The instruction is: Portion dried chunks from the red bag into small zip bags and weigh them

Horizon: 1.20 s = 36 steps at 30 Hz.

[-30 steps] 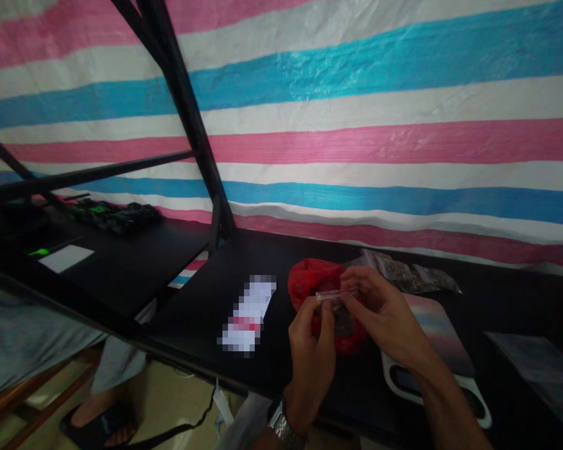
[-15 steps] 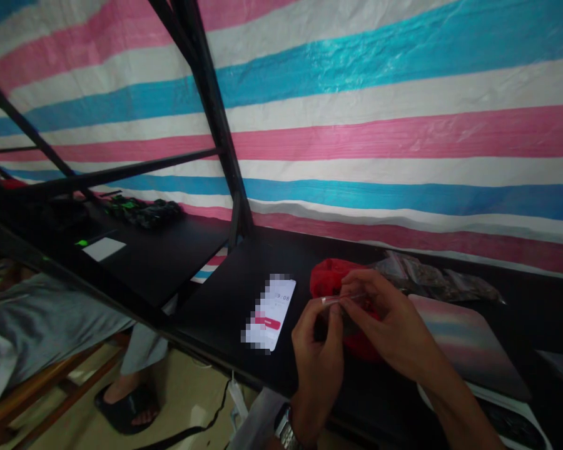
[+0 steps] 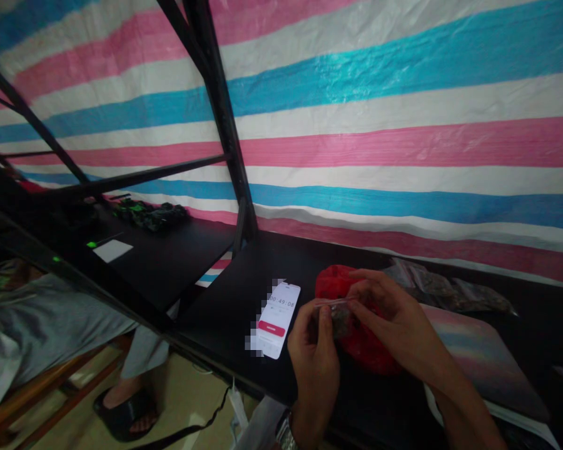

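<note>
A small clear zip bag (image 3: 340, 317) with dark contents hangs between my two hands, its top edge stretched level. My left hand (image 3: 313, 356) pinches the left end of that edge between thumb and fingers. At the other end, my right hand (image 3: 387, 309) has its thumb and fingertips closed on the bag. Just behind and below it lies a crumpled red plastic bag (image 3: 373, 357), partly covered by my right hand. Several filled clear zip bags (image 3: 450, 287) lie in a row beyond my right hand.
A phone (image 3: 278, 322) showing a timer lies on the black table (image 3: 225, 312), left of my hands. A shiny flat panel (image 3: 490, 359) lies on the right. A black metal frame (image 3: 234, 150) rises at the back left. A seated person's leg (image 3: 145, 356) is at the left.
My hands have spread slightly apart, and the zip bag between them shows more plainly, its top edge pulled straight. The view has shifted a little.
</note>
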Each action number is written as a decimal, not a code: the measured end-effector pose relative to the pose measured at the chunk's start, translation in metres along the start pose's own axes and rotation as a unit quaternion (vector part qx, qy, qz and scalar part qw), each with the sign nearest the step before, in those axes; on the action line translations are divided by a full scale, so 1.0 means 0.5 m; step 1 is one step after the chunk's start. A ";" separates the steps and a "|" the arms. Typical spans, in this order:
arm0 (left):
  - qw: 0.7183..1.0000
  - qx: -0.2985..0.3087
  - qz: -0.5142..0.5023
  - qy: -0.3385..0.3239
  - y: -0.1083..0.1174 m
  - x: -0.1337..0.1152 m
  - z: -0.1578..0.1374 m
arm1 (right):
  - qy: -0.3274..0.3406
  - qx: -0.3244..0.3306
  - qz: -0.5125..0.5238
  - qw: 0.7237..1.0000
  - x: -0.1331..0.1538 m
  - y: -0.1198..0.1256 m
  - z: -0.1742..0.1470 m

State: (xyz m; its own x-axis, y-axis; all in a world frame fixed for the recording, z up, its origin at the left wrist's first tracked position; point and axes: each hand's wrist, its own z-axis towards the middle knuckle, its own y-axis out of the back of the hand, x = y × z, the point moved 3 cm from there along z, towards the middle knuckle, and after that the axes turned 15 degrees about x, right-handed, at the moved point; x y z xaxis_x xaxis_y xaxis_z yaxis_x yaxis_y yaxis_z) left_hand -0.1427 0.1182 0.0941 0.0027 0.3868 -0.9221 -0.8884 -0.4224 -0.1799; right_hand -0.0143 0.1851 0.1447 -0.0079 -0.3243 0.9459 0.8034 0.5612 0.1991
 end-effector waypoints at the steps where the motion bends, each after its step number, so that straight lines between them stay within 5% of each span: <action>1: 1.000 0.003 0.001 -0.001 0.000 0.001 0.000 | -0.005 0.004 0.000 1.000 0.000 -0.002 0.000; 14: 0.996 0.085 -0.016 0.017 -0.034 0.005 -0.005 | -0.008 -0.030 -0.013 0.999 -0.011 0.023 -0.043; 25: 0.984 0.177 0.008 -0.002 -0.123 0.002 -0.034 | 0.004 -0.107 -0.015 0.994 0.003 0.098 -0.112; 36: 0.981 0.189 0.014 -0.038 -0.193 0.006 -0.053 | 0.011 -0.124 -0.027 0.992 0.017 0.140 -0.145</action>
State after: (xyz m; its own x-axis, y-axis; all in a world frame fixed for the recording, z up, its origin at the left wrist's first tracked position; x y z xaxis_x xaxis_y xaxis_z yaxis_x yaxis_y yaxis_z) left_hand -0.0447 0.1384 0.0997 -0.0449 0.4448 -0.8945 -0.9944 -0.1055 -0.0025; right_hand 0.0850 0.1664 0.1480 -0.0435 -0.3673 0.9291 0.9243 0.3382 0.1770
